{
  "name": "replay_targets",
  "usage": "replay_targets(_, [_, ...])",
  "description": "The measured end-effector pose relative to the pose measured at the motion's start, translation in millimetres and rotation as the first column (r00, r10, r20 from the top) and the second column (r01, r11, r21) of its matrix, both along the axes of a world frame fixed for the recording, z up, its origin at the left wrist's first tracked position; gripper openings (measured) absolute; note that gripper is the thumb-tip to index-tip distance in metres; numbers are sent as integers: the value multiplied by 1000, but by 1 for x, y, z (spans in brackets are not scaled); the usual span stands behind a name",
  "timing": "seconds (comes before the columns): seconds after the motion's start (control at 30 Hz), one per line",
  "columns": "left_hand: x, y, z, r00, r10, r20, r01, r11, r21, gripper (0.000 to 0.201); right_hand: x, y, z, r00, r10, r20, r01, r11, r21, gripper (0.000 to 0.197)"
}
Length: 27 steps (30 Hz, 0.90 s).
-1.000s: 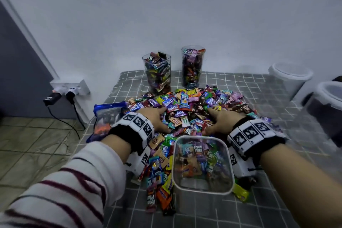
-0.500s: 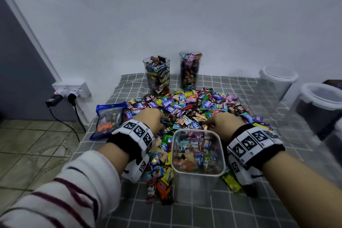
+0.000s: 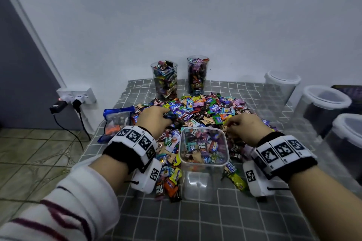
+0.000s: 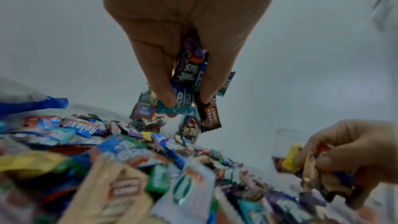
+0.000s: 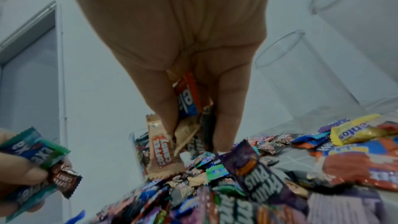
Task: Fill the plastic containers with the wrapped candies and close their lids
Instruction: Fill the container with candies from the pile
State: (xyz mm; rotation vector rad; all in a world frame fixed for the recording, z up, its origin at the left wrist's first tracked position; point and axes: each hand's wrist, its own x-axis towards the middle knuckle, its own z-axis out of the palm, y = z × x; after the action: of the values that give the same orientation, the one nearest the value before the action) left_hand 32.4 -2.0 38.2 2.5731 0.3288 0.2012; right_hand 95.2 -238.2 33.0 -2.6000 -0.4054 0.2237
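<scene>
Both my left hand (image 3: 154,118) and right hand (image 3: 245,127) look merely curled from above; wrist views reveal fingers pinching wrapped candies (image 4: 189,81)

Head view looks down over candy pile (image 3: 197,111); wrist views close, low, facing pile (image 4: 129,168); shared.

A plain room in what looks like a home. A bare white wall (image 3: 195,15) stands behind a worktop (image 3: 215,221) covered with a grey checked cloth. To the left, a grey door (image 3: 17,64) in a white frame meets a floor of mottled green-beige tiles (image 3: 35,152). Low on the wall, a white socket strip (image 3: 77,95) holds two black plugs whose cables (image 3: 66,129) trail down toward the floor.
</scene>
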Motion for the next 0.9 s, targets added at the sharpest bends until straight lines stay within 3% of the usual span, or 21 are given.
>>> replay_targets(0.1, [-6, -2, 6, 997, 9, 82, 4, 988, -153, 15, -5, -6, 4, 999, -28, 17, 26, 995, 97, 12])
replay_targets(0.27, [-17, -4, 10, 981, 56, 185, 29, 904, -426, 9, -16, -15, 12, 999, -43, -8, 44, 944, 328, 10])
replay_targets(0.43, [-33, -8, 13, 963, 95, 254, 81, 792, -605, 26, -40, -12, 30, 992, -31, 119, -48, 795, 604, 26])
replay_targets(0.57, [-47, -17, 16, 952, 106, 287, 124, 724, -678, 27, -73, 2, 45, 971, 31, 237, -193, 689, 699, 31])
replay_targets(0.63, [-51, -20, 18, 947, 111, 302, 138, 709, -692, 25, -86, 9, 45, 944, 56, 326, -271, 695, 665, 34])
replay_targets(0.7, [-53, -24, 20, 942, 112, 315, 156, 686, -711, 25, -95, 15, 41, 896, 74, 438, -337, 754, 563, 22])
replay_targets(0.8, [-56, -28, 23, 939, 108, 327, 178, 660, -730, 25, -102, 21, 31, 799, 133, 586, -427, 812, 398, 22])
replay_targets(0.9, [-58, -30, 25, 937, 104, 334, 190, 651, -735, 25, -104, 22, 23, 735, 153, 660, -433, 855, 284, 22])
